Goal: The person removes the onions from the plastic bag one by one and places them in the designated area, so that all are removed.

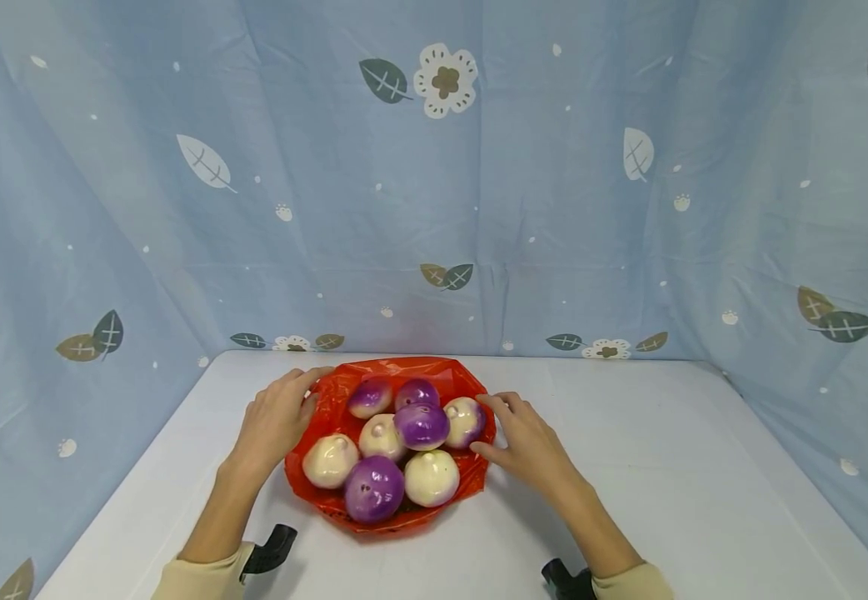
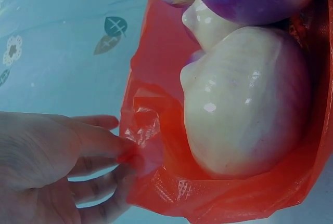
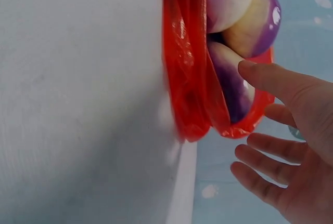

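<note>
A red plastic bag, its mouth spread wide, lies on the white table with several glossy purple-and-white turnips heaped in it. At the bag's left edge is my left hand; in the left wrist view its thumb and fingertips pinch the red plastic rim, beside a large pale turnip. My right hand is at the bag's right side, fingers spread and nothing held. The right wrist view has its thumb close to a turnip; whether they touch I cannot tell.
The white table extends to both sides of the bag. Behind it and at the sides hangs a blue curtain with leaf and flower prints. A black wrist mount sits at the left sleeve, another at the right.
</note>
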Tool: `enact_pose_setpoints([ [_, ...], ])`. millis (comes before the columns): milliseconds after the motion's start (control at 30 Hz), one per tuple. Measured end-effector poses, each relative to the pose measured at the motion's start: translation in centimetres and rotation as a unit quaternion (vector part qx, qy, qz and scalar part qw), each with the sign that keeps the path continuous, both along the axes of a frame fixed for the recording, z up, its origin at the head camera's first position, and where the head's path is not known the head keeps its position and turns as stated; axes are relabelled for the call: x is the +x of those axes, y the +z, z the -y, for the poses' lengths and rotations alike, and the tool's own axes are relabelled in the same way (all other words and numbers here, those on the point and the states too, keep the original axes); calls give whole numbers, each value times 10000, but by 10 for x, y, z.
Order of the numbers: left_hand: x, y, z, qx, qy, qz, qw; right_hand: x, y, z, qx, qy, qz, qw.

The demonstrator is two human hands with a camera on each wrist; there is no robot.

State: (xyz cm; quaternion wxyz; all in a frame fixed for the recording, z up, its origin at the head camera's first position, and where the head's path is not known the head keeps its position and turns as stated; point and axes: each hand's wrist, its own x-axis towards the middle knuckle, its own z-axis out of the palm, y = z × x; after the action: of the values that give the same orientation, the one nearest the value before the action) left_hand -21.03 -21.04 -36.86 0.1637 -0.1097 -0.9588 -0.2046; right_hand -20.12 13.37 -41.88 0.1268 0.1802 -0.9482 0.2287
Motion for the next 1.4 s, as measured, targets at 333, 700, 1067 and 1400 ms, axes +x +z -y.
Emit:
enact_pose_setpoints([
  [333,-1,-1,1,45,-50,-52,10000,0,2,9,-108,-41,-307,9995],
  [700,-1,-1,1,23,-37,-60,10000,-3,-7,15,-182,64,-163,9997],
  [1067,-1,2,3,-36,-14,-99,9999,-7,-12,16,-149,156,-153,9997],
  [1400,-1,0,3,20,-43,-61,10000,-8,-15,17,-134,87,-83,9998],
])
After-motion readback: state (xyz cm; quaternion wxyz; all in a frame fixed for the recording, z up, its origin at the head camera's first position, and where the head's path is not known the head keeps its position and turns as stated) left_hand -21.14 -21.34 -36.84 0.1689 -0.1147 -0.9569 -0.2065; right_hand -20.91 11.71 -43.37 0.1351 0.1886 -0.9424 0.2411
